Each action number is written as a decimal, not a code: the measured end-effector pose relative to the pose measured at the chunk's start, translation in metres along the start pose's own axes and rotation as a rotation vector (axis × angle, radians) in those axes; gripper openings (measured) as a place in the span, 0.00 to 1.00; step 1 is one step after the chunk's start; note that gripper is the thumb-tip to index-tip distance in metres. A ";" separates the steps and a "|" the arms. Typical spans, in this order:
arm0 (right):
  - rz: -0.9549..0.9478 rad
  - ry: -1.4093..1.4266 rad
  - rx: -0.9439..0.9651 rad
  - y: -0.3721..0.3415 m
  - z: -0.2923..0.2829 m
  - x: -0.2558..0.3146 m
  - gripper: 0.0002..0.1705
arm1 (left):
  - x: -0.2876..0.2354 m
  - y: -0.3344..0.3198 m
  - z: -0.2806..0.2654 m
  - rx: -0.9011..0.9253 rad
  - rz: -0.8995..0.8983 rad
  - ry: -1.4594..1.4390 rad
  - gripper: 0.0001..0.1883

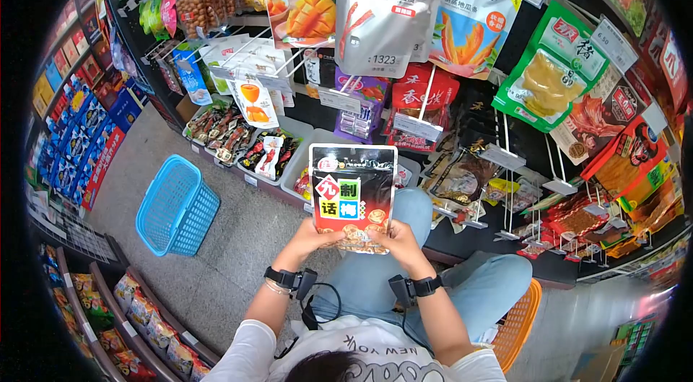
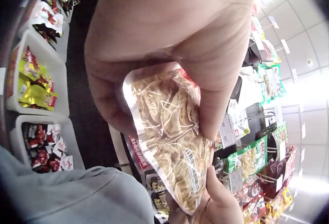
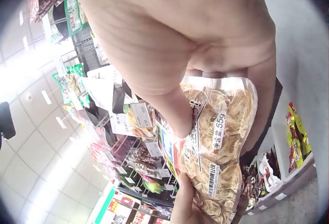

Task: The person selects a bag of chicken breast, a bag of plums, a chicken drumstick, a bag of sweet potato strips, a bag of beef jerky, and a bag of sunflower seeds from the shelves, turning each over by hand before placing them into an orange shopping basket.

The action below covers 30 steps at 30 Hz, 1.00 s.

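Note:
A black and red snack pouch (image 1: pixel 354 172) with a clear lower part stands upright before the person in the head view. My left hand (image 1: pixel 312 241) grips its lower left corner, thumb on the front. At the lower right corner my right hand (image 1: pixel 401 243) holds it the same way. Pale, wrinkled dried pieces show through the clear bottom of the pouch (image 2: pixel 172 131) in the left wrist view, with the left hand's fingers behind it. In the right wrist view, the right thumb presses on the front of the pouch (image 3: pixel 221 142), beside printed lettering.
Ahead, hanging racks carry a silver pouch (image 1: pixel 390 14), a mango pouch (image 1: pixel 303 6) and a green packet (image 1: pixel 552 68). Below them are bins of small packets (image 1: pixel 278 154). A blue basket (image 1: pixel 177 205) stands on the floor at left; an orange basket (image 1: pixel 521 324) is beside the right knee.

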State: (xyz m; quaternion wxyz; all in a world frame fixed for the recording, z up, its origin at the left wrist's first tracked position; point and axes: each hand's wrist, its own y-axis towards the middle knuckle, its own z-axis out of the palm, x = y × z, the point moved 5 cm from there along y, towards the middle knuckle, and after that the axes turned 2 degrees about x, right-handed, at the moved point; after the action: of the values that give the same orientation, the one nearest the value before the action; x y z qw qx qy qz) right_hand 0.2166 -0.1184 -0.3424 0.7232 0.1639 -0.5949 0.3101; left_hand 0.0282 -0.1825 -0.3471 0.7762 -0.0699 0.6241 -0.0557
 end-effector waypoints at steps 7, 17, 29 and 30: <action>0.085 -0.253 0.045 -0.001 -0.002 -0.010 0.17 | -0.001 0.009 -0.030 -0.278 0.171 -0.172 0.15; -0.049 -0.497 0.143 -0.002 0.012 -0.002 0.21 | -0.049 0.004 -0.042 -0.487 0.366 -0.096 0.20; -0.120 -0.576 0.144 -0.008 0.016 0.005 0.17 | -0.058 0.001 -0.040 -0.521 0.456 -0.014 0.18; -0.122 -0.578 0.144 -0.008 0.016 0.006 0.17 | -0.059 0.001 -0.040 -0.530 0.472 0.002 0.19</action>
State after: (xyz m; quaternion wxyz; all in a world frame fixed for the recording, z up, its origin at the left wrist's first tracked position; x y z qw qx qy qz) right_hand 0.2106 -0.1329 -0.3314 0.5280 0.3318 -0.7414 0.2479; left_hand -0.0238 -0.1729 -0.2990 0.7220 -0.1227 0.6166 0.2889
